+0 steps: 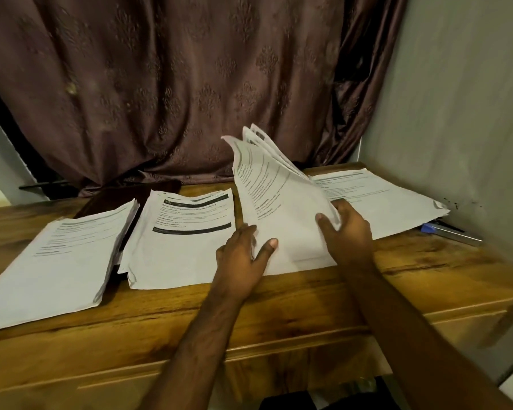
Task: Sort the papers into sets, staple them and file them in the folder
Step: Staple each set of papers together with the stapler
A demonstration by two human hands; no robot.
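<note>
- Right hand (345,223) grips the lifted sheets (267,184) by their right edge.
- Left hand (243,255), fingers spread flat, presses the stack's (296,250) near-left corner on the worktop (279,297).

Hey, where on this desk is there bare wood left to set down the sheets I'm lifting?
The front strip of the desk, between the stacks and the near edge, is bare, widest right of your right hand. The back is crowded: left stack, middle stack, lifted sheets and right stack lie nearly side by side, with the stapler against the wall.
</note>
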